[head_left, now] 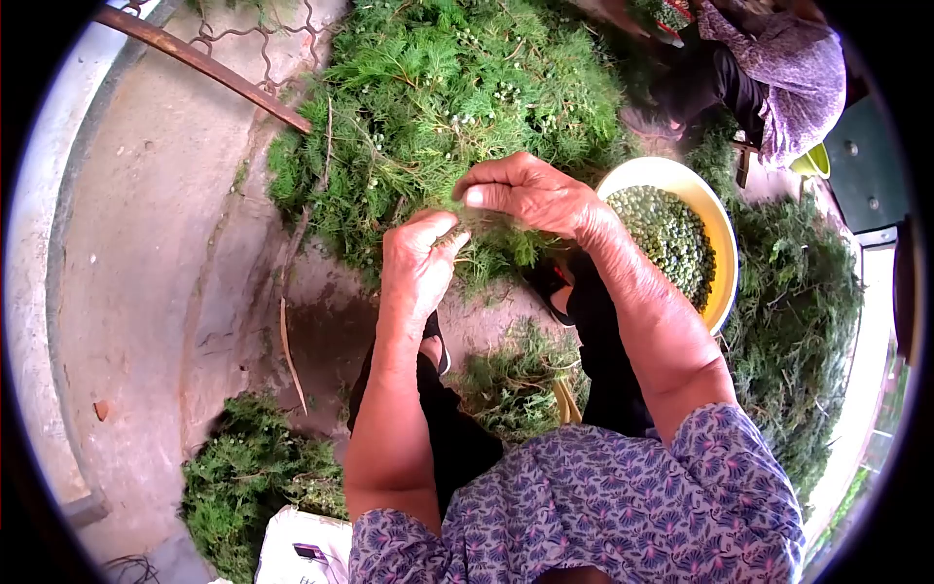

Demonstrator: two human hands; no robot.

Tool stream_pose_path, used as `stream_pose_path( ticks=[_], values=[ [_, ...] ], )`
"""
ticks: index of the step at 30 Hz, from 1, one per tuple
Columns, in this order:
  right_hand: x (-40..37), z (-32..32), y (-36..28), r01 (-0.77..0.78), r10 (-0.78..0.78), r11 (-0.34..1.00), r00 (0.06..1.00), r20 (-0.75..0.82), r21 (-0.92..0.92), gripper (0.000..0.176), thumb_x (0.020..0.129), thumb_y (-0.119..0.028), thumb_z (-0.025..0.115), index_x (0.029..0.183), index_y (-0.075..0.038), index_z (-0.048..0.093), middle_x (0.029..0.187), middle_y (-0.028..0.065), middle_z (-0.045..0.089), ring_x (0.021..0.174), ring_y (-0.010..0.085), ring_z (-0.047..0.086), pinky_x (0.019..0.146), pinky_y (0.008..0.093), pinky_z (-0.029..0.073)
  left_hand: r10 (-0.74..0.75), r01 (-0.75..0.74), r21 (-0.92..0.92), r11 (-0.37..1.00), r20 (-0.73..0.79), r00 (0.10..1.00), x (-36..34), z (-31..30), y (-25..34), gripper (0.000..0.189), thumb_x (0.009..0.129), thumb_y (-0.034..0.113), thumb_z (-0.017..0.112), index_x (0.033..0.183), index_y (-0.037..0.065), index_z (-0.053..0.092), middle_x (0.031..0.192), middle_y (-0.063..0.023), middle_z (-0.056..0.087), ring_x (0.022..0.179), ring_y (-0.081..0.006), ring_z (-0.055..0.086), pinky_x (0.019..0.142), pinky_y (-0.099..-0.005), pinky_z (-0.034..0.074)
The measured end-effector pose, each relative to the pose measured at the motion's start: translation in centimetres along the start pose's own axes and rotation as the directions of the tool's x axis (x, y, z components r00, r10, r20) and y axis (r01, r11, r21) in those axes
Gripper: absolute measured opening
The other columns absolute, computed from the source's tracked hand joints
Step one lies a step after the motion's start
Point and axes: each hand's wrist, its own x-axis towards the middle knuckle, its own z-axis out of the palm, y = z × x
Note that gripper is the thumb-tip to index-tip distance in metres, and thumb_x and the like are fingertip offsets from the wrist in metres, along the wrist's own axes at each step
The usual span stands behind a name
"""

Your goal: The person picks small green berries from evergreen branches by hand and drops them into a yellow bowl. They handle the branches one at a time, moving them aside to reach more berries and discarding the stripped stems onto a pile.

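In the head view, my left hand (418, 261) is closed in a pinch, with a thin green conifer sprig (465, 255) showing at its fingertips. Just right of it and a little higher, my right hand (530, 198) has its thumb pressed to its bent forefinger. Whatever that pinch holds is too small to make out. Blurred greenery lies between and below the two hands. Beyond them rises a big heap of green conifer branches (457, 88) dotted with small pale green cones. A yellow basin (725, 263) full of loose green cones (662, 234) stands beside my right forearm.
Another person (778, 88) sits at the upper right near a small yellow-green container (813, 161). More branches (788, 321) lie along the right, and others (243, 477) at lower left near a white bag or box (302, 545). A rusty metal bar (204, 66) juts in at upper left.
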Motion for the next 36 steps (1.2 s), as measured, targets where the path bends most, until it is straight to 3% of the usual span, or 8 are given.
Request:
stream_pose_path(
  ticks=[7, 8, 11, 17, 20, 24, 30, 36],
  values=[
    [-3.9, 1.7, 0.8, -0.111, 0.079, 0.949, 0.990, 0.116, 0.294, 0.031, 0.082, -0.033, 0.061, 0.101, -0.009, 0.062, 0.060, -0.0069, 0.049, 0.043, 0.0022, 0.035, 0.037, 0.0179, 0.026, -0.188, 0.190, -0.100, 0.977, 0.027, 0.982, -4.3, -0.5, 2.8, 0.012, 0.077, 0.006, 0.063, 0.085, -0.002, 0.061, 0.065, -0.0002, 0.055, 0.051, -0.0058, 0.045, 0.045, -0.0211, 0.038],
    [-4.7, 2.2, 0.7, -0.124, 0.090, 0.940, 0.989, 0.121, 0.317, 0.029, 0.079, -0.024, 0.065, 0.097, -0.002, 0.062, 0.082, 0.0008, 0.061, 0.071, 0.0063, 0.052, 0.061, 0.0205, 0.042, -0.175, 0.178, -0.106, 0.978, 0.039, 0.984, -5.2, -0.4, 3.1, 0.012, 0.077, 0.007, 0.063, 0.085, -0.002, 0.061, 0.064, 0.0010, 0.053, 0.052, -0.0052, 0.044, 0.045, -0.0209, 0.036],
    [-7.7, 3.9, -1.5, -0.190, 0.166, 0.957, 0.978, 0.124, 0.221, 0.026, 0.079, -0.021, 0.065, 0.095, -0.001, 0.062, 0.083, 0.0013, 0.061, 0.076, 0.0079, 0.053, 0.068, 0.0229, 0.043, -0.138, 0.146, -0.121, 0.982, 0.077, 0.988, -8.3, -0.1, 2.7, 0.011, 0.078, 0.007, 0.063, 0.080, -0.001, 0.057, 0.059, 0.0035, 0.043, 0.053, -0.0044, 0.037, 0.046, -0.0225, 0.032],
    [-12.8, 7.6, -4.2, 0.048, -0.047, 0.999, 0.991, -0.125, 0.002, 0.022, 0.072, -0.018, 0.069, 0.085, -0.001, 0.064, 0.068, 0.0069, 0.061, 0.063, 0.0135, 0.055, 0.063, 0.0296, 0.045, 0.076, -0.079, 0.218, 0.973, 0.018, 0.997, -13.1, 0.4, 6.1, 0.015, 0.074, 0.008, 0.068, 0.072, -0.001, 0.056, 0.055, -0.0015, 0.042, 0.051, -0.0057, 0.036, 0.045, -0.0240, 0.033],
    [-15.2, 8.6, -5.9, -0.007, -0.013, 0.995, 0.979, -0.204, -0.099, 0.021, 0.075, -0.017, 0.067, 0.088, 0.000, 0.064, 0.077, 0.0055, 0.062, 0.073, 0.0104, 0.056, 0.068, 0.0266, 0.045, 0.001, 0.026, 0.282, 0.959, -0.097, 0.995, -15.3, 1.1, 8.3, 0.028, 0.070, 0.021, 0.070, 0.062, 0.004, 0.049, 0.054, -0.0111, 0.047, 0.049, -0.0292, 0.043, 0.047, -0.0344, 0.037],
    [-17.3, 8.9, -6.0, 0.089, -0.118, 0.985, 0.972, -0.203, -0.145, 0.022, 0.073, -0.018, 0.067, 0.085, 0.001, 0.064, 0.068, 0.0089, 0.062, 0.064, 0.0144, 0.056, 0.063, 0.0306, 0.045, 0.086, -0.078, 0.141, 0.987, -0.050, 0.995, -17.6, 1.3, 9.0, 0.017, 0.071, 0.010, 0.069, 0.068, 0.002, 0.055, 0.054, -0.0088, 0.046, 0.046, -0.0172, 0.041, 0.047, -0.0273, 0.036],
    [-19.3, 9.9, -3.9, -0.227, 0.294, 0.857, 0.953, -0.077, 0.462, 0.020, 0.077, -0.015, 0.066, 0.087, 0.003, 0.063, 0.071, 0.0039, 0.062, 0.068, 0.0108, 0.056, 0.062, 0.0235, 0.044, 0.011, 0.012, -0.273, 0.962, 0.084, 0.996, -19.8, 1.3, 10.6, 0.015, 0.071, 0.004, 0.068, 0.082, -0.004, 0.061, 0.064, -0.0025, 0.058, 0.056, -0.0058, 0.046, 0.051, -0.0215, 0.039],
    [-21.4, 8.1, -3.3, -0.017, 0.238, 0.646, 0.954, -0.181, 0.763, 0.016, 0.081, -0.018, 0.062, 0.081, -0.002, 0.059, 0.058, 0.0043, 0.054, 0.039, 0.0071, 0.040, 0.033, 0.0201, 0.028, -0.043, 0.211, -0.484, 0.849, 0.334, 0.942, -20.8, 1.5, 11.7, 0.015, 0.068, 0.004, 0.070, 0.081, -0.001, 0.066, 0.071, -0.0025, 0.062, 0.068, -0.0082, 0.055, 0.062, -0.0237, 0.043]
  ],
)
